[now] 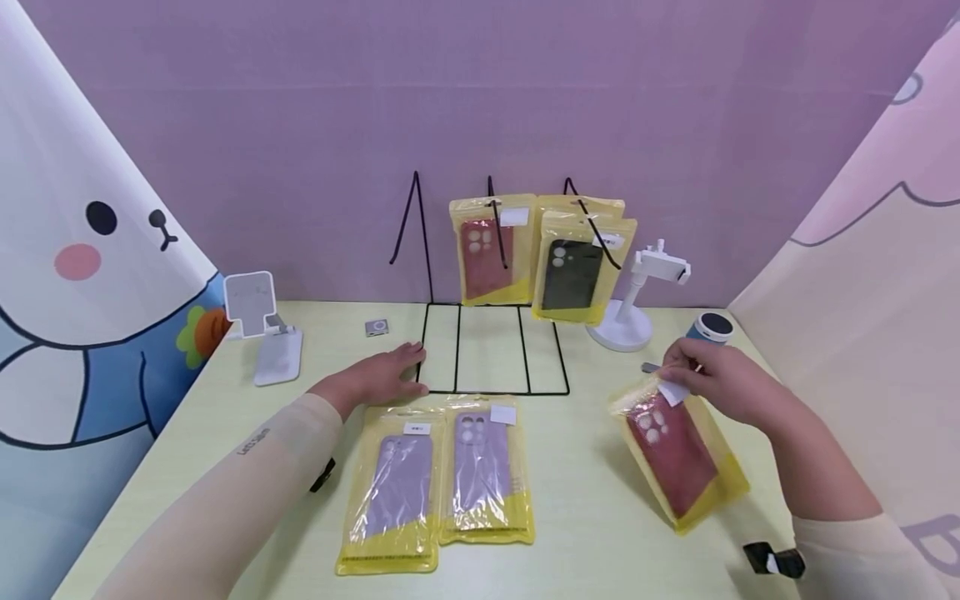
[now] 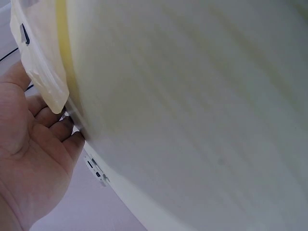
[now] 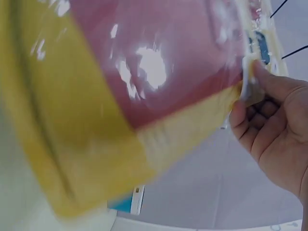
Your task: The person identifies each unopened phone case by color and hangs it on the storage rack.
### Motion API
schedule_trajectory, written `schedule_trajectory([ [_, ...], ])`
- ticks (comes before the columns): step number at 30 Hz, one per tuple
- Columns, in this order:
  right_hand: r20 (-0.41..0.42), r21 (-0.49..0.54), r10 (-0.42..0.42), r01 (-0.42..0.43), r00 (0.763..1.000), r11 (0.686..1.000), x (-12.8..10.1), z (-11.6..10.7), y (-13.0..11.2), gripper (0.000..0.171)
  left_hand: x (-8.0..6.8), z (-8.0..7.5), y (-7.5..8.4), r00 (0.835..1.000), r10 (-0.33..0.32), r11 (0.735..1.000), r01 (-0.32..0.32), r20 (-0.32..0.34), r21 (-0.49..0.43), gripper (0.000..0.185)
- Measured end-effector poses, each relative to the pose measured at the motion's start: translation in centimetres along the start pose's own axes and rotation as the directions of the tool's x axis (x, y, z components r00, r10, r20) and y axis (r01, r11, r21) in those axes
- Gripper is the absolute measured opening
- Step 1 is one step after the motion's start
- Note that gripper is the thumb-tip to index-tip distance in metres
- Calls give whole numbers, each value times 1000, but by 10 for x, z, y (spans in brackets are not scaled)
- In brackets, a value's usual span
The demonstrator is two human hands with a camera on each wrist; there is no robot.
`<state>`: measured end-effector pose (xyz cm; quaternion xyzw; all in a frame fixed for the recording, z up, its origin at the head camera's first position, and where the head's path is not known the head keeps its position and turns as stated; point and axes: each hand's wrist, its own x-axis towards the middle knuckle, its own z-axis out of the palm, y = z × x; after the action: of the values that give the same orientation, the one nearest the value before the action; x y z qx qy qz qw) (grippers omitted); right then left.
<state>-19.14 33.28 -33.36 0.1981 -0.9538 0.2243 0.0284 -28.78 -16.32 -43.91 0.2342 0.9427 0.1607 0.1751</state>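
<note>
right hand (image 1: 716, 379) pinches the red phone case packet (image 1: 678, 454) by its top, at four o'clock of the wire rack (image 1: 491, 346); it could slip. left hand (image 1: 382, 375) rests flat, fingers relaxed, steadying the rack.

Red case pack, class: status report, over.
Right hand pinches red case pack by its top, lower end near the table. Left hand flat by the wire rack. Nothing in the way.

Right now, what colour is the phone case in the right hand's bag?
Dark red phone case, clearest in the head view.
</note>
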Motion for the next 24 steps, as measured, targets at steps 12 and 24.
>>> schedule_trajectory([
  [12, -174, 333, -108, 162, 979, 929, 12, 4, -42, 4, 0, 0, 1, 1000, 2, 1000, -2, 3, 6, 82],
  [24, -288, 320, -54, 149, 956, 936, 46, 25, -91, 10, 0, -1, 2, 1000, -6, 1000, 6, -1, 9, 82],
])
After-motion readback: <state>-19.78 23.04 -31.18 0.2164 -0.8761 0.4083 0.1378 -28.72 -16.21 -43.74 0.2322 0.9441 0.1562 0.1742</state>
